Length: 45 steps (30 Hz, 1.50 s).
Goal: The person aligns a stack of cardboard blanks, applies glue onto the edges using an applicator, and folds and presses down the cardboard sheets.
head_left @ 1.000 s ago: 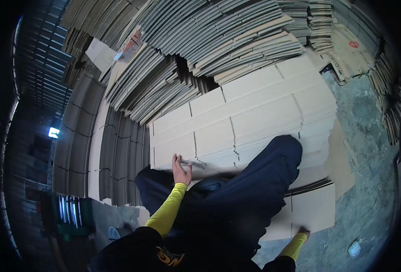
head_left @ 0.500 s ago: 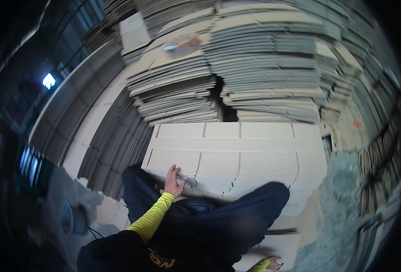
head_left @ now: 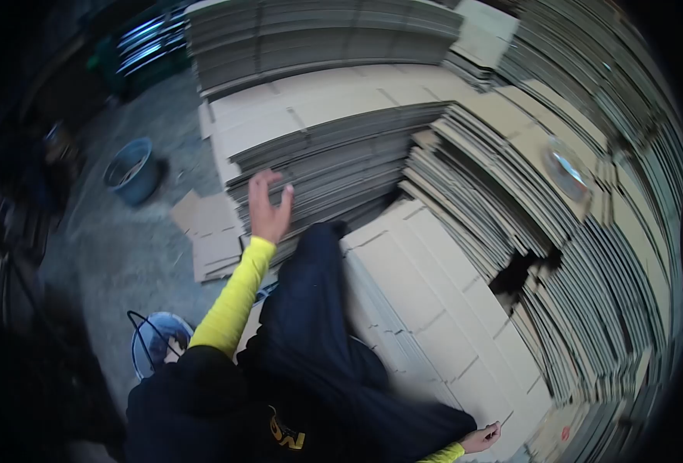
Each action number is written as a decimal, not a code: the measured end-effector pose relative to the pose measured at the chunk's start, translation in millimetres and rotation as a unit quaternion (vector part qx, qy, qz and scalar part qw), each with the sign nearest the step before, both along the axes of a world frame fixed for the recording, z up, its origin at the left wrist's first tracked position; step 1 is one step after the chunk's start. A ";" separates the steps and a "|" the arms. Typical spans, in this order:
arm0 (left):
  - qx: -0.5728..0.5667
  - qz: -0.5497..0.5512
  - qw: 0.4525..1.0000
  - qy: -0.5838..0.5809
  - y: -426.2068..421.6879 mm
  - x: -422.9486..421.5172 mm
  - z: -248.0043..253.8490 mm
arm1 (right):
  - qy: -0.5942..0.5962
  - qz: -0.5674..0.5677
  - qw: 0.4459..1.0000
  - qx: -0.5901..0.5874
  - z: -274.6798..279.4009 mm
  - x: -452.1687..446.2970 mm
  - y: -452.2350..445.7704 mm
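Left hand point(head_left: 270, 210) has swung from the cardboard point(head_left: 434, 285) beside the legs point(head_left: 303, 309) toward the side stack point(head_left: 349, 158), apparently reaching, spread and empty; grasping calls for closing it. Right hand point(head_left: 482, 439): grip unclear.

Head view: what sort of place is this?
Probably a cardboard warehouse or packing workshop: large stacks of flat cardboard crowd the space, beside a bare, concrete-looking floor with a blue bucket on it.
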<state>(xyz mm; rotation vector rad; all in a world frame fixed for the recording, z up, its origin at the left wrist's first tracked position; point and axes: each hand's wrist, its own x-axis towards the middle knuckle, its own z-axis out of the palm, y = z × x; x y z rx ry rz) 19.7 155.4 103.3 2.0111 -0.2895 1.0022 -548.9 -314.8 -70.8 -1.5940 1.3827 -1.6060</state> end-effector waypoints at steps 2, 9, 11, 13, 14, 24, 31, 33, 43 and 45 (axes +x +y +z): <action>0.006 0.083 0.996 -0.015 38.7 26.0 0.7 | 0.004 0.043 0.998 0.035 11.9 32.2 4.2; -0.050 0.180 0.974 0.128 79.6 72.7 4.6 | 0.077 0.157 0.977 0.118 -7.4 79.5 -13.3; -0.151 0.135 0.975 0.093 78.5 85.1 -8.5 | 0.098 0.165 0.974 0.124 -20.7 73.5 -19.7; -0.160 0.136 0.974 0.082 71.9 83.5 -7.4 | 0.083 0.170 0.970 0.150 -24.0 74.3 -13.4; -0.162 0.142 0.974 0.067 70.1 84.7 -9.8 | 0.082 0.167 0.971 0.152 -25.9 71.6 -11.2; -0.147 0.146 0.974 0.095 62.3 73.3 1.3 | 0.196 0.176 0.955 0.135 -29.4 74.4 -2.9; -0.128 0.170 0.977 0.021 103.1 132.4 82.8 | 0.249 0.130 0.957 0.072 -17.8 72.7 12.1; -0.088 0.151 0.984 -0.028 121.4 177.1 129.5 | 0.237 0.131 0.958 0.098 -15.0 75.0 12.2; -0.073 0.347 0.929 0.102 172.6 285.5 296.1 | 0.261 0.123 0.956 0.051 -25.7 75.6 8.0; -0.079 0.271 0.954 0.103 188.0 300.8 293.5 | 0.291 0.110 0.949 0.039 -28.0 77.1 6.6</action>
